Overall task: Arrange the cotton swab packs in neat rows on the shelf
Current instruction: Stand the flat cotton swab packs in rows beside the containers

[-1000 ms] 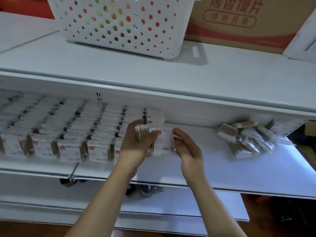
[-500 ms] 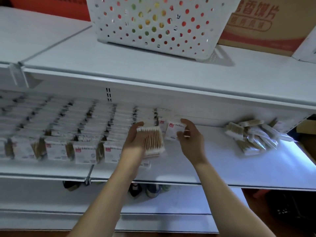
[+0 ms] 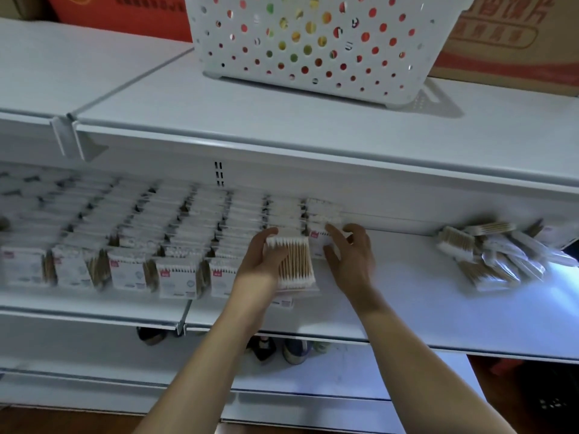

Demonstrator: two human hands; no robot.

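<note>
Several rows of cotton swab packs (image 3: pixel 175 274) stand upright across the left and middle of the white shelf (image 3: pixel 407 296). My left hand (image 3: pixel 260 264) grips a small stack of swab packs (image 3: pixel 294 261) with the wooden sticks showing, just above the shelf. To its right, my right hand (image 3: pixel 351 255) pinches one white pack (image 3: pixel 319 242) that stands at the front of the rightmost row, near the back of the shelf. A loose heap of swab packs (image 3: pixel 488 252) lies at the shelf's right end.
The upper shelf (image 3: pixel 219 114) overhangs the rows. On it stand a white perforated basket (image 3: pixel 313 48) and a brown cardboard box (image 3: pixel 507 42). A lower shelf (image 3: pixel 313 374) sits below, with dark items behind it. Bare shelf lies between my hands and the heap.
My right hand took one pack off the stack in my left hand and carried it back to the rightmost row. The camera view has shifted to the left.
</note>
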